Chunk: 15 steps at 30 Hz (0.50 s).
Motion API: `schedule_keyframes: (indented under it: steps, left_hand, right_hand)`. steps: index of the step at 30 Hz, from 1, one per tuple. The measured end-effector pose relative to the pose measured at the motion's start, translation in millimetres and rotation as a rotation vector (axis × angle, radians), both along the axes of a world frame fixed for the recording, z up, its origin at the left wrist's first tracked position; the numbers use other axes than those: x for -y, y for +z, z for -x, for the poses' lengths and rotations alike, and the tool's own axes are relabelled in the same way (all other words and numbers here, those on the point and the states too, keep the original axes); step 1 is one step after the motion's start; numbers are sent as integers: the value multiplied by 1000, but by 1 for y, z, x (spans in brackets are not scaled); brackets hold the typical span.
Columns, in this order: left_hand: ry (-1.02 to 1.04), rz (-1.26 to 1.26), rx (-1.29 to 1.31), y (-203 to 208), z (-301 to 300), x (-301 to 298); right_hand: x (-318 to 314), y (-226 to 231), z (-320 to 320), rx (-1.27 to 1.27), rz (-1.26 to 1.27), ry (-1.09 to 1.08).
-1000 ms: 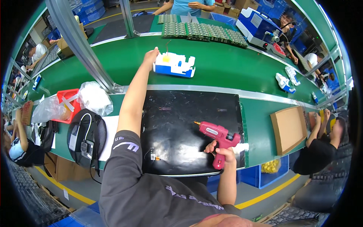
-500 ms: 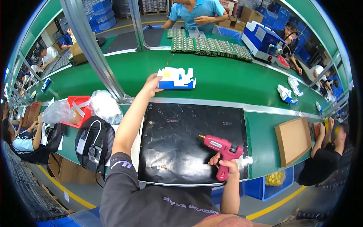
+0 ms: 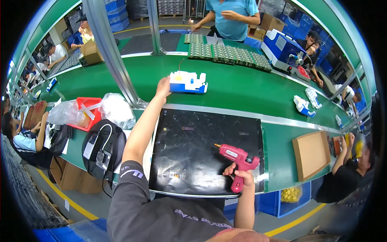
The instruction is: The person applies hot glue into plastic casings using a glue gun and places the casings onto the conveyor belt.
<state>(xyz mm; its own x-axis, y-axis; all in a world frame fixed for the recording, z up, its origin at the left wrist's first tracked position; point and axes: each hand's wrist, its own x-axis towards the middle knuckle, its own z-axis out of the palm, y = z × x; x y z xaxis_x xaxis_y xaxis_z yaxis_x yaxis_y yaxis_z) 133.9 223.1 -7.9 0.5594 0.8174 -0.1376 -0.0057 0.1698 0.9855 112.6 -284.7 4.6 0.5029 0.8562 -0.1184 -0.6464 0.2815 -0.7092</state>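
My left hand [image 3: 163,87] reaches forward over the green belt, its fingers closed at the left end of a white and blue plastic housing [image 3: 188,86]. The fingertips are partly hidden at that end. A thin wire rises from the housing beside a yellow patch. My right hand [image 3: 240,176] is wrapped round the handle of a dark pink hot glue gun [image 3: 238,161]. The gun's brass nozzle points left above a black mat [image 3: 201,151]. A small pale piece [image 3: 173,175] lies near the mat's front edge.
Metal posts [image 3: 111,56] rise at left. A black backpack [image 3: 104,149], a red tray [image 3: 89,113] and plastic bags sit left of the mat. A cardboard box [image 3: 311,156] stands right. Circuit boards [image 3: 225,55] lie across the belt, near a person in blue [image 3: 236,18]. White-blue parts [image 3: 303,105] rest further right.
Less of my left fingers shows over the housing's end than before. The glue gun stays nearly in place. The view has shifted slightly, and the person across has straightened up.
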Motion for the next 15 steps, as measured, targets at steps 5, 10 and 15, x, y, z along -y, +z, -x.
schedule_keyframes:
  steps: [5,10,15]
  left_hand:
    - [216,-357,-56,0,44,39]
    - [-44,-127,55,46,106,141]
    - [-482,20,147,55,157,204]
  right_hand:
    - [-1,-6,-2,10,-37,36]
    - [-6,8,0,44,41,-66]
    - [-9,29,-5,85,36,-93]
